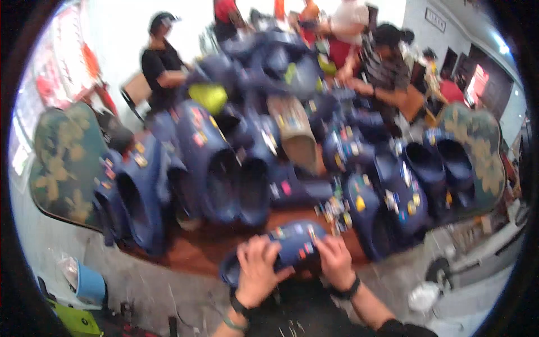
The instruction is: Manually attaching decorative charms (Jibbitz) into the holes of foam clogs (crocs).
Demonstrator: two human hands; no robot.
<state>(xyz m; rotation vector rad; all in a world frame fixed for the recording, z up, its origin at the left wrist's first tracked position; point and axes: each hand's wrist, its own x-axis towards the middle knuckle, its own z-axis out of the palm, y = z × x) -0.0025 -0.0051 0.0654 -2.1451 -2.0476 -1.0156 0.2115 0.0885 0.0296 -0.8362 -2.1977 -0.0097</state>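
Navy-blue, rounded, plastic-looking clog [289, 247] with small coloured charms [308, 247], lower centre of frame: I see left hand [257, 263], fingers apart across it, probably for steadiness, grip unclear; right hand [335, 255], fingertips together at the charms, probably for precision.

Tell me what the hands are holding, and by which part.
A dark blue clog: the left hand holds its near side, toward the left end; the right hand is at its right end, exact grip blurred.
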